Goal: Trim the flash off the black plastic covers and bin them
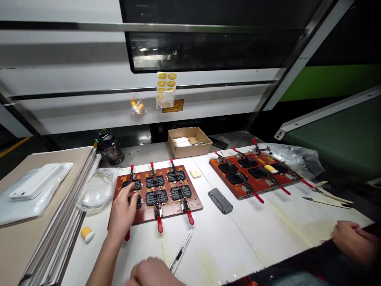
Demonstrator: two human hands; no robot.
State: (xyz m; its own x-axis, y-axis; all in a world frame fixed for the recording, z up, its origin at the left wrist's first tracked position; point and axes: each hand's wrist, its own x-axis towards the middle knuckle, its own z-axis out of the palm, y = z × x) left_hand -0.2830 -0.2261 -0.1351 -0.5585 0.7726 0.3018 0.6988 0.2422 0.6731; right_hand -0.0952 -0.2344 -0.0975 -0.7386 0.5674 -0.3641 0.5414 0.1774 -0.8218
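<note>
My left hand [122,210] rests on the left side of a red-brown fixture board [193,207], its fingers curled over black moulded parts [156,197] held by toggle clamps with red handles [160,224]. Low in the picture, my right hand [149,274] is cut off by the frame, close to a utility knife [180,251]. Nothing shows in it. A second clamped board [253,187] lies further right, with a grey phone-shaped case [220,200] on the white table [226,234] between the boards. Another person's hand [354,242] rests at the table's right edge.
A yellow-and-white sponge [87,234], plastic film [97,190], and a stack of sheets [59,206] lie left. Behind stand a cardboard box [189,142] and a black-lidded jar [110,147]. Two spatula-like blades [327,201] lie right.
</note>
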